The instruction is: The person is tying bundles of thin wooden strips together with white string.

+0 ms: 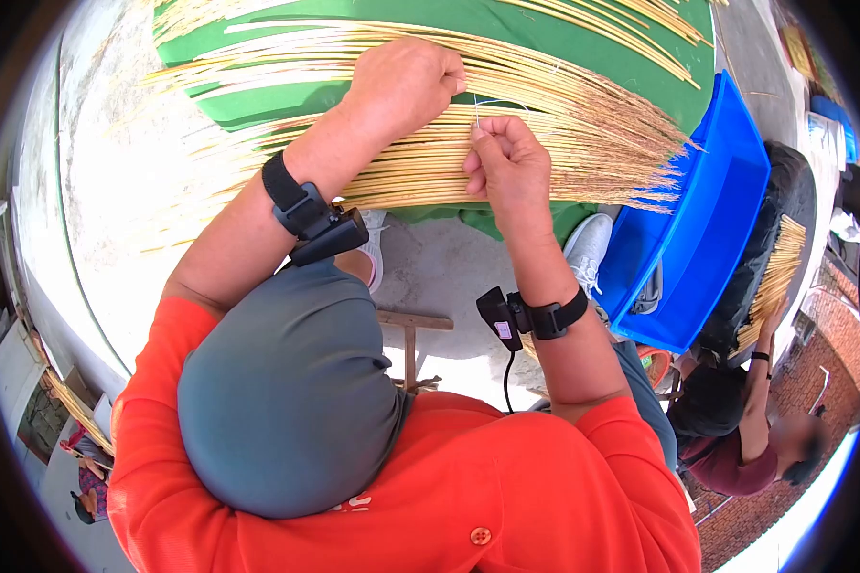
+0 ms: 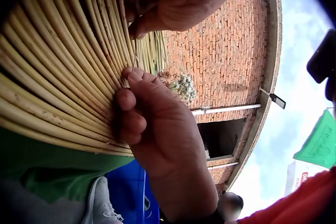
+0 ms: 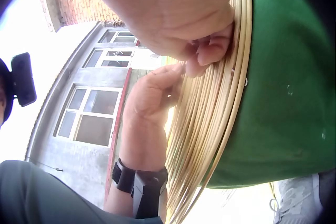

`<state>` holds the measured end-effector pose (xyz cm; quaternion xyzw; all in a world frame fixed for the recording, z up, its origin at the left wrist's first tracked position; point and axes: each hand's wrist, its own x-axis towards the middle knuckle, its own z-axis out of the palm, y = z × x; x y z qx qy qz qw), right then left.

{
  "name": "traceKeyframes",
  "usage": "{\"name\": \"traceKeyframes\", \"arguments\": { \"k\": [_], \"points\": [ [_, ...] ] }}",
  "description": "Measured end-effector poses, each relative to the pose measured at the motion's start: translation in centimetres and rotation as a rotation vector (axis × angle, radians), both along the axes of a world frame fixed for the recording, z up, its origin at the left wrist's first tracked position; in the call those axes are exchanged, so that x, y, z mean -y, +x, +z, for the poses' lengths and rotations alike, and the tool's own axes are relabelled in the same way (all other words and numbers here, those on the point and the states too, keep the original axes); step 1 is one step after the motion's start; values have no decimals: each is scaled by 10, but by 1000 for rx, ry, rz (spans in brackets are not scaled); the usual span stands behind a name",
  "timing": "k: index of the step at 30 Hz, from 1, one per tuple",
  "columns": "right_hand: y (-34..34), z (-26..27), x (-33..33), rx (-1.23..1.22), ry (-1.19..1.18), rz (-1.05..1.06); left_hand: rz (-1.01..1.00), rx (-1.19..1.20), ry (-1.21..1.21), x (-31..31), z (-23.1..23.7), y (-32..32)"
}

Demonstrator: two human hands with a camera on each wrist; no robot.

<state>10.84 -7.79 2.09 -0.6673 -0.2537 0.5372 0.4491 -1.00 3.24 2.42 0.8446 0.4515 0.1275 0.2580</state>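
Note:
Long yellow stalks (image 1: 401,181) with brown brushy heads (image 1: 631,181) lie side by side in a layer across a green cloth (image 1: 258,113). A fine white thread (image 1: 477,111) runs over them between the two hands and makes a small loop. My left hand (image 1: 401,86) rests on the far part of the layer, its fingers curled and pinching the thread's upper end. On the nearer stalks, my right hand (image 1: 516,172) pinches the thread between thumb and forefinger. In the left wrist view the thread (image 2: 135,58) is drawn taut between both sets of fingertips.
More stalks (image 1: 621,43) lie along the far side of the cloth. A blue tub (image 1: 702,248) stands against the right edge. Below are a shoe (image 1: 588,250) and a wooden stand (image 1: 413,323). Another person (image 1: 736,430) is at the right with a further bundle (image 1: 779,272).

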Motion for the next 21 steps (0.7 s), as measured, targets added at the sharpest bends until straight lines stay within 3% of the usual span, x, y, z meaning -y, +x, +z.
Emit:
{"name": "traceKeyframes", "arguments": {
  "k": [11, 21],
  "points": [
    [-4, 0, -2, 53, 5, -18, 31, -83, -184, -6, 13, 4],
    [-5, -3, -1, 50, 59, -31, 46, -77, -156, -4, 12, 4]
  ]
}}
